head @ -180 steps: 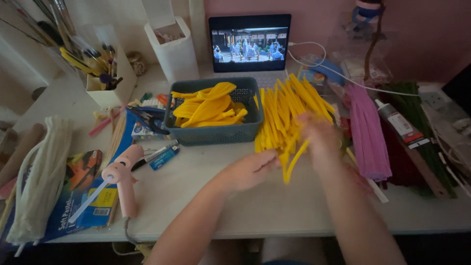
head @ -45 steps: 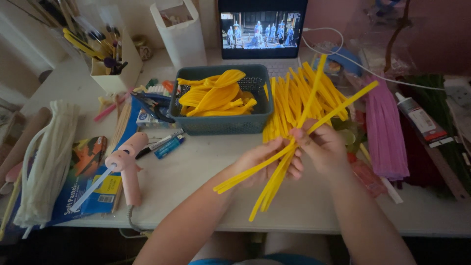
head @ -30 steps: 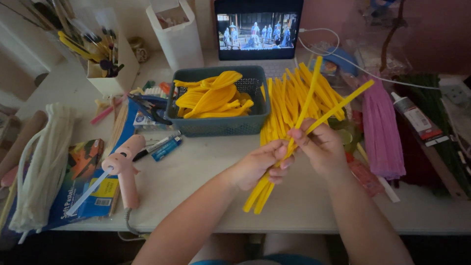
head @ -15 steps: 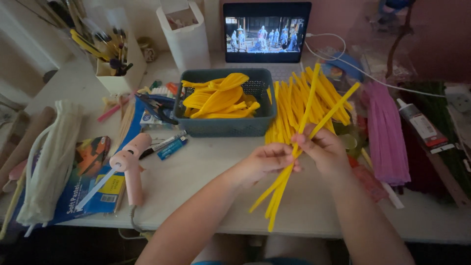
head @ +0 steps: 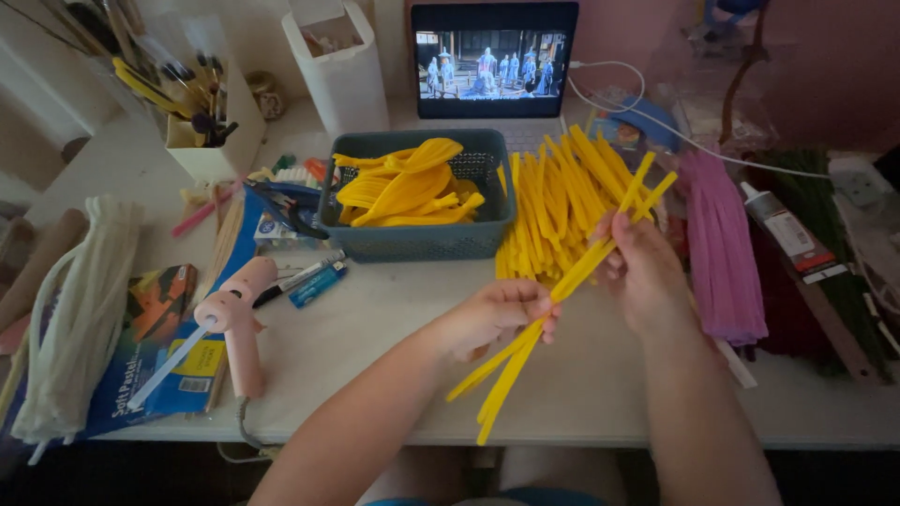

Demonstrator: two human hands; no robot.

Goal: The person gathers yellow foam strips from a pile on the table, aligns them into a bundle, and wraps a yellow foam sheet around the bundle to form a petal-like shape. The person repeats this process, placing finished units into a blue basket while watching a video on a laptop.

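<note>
Both my hands hold a small bunch of long yellow strips (head: 525, 342) slanting from lower left to upper right above the white table (head: 375, 328). My left hand (head: 497, 314) pinches the bunch near its lower part. My right hand (head: 642, 272) grips it higher up, and the strip ends stick out past its fingers. Behind the hands a large pile of yellow strips (head: 553, 201) lies on the table. A grey-blue basket (head: 422, 239) to the left holds bent yellow petal shapes (head: 403, 187).
A pink glue gun (head: 234, 314) rests on a blue booklet (head: 141, 365) at left, next to a white strip bundle (head: 80, 319). A pink strip bundle (head: 722, 244) and dark green stems (head: 834, 244) lie at right. A tablet (head: 494, 58), white box (head: 337, 66) and tool holder (head: 211, 122) stand behind.
Over the last seconds my hands lifted a bunch of strips off the pile and drew it toward me. Since half a second ago the bunch stays about the same, held slightly lower.
</note>
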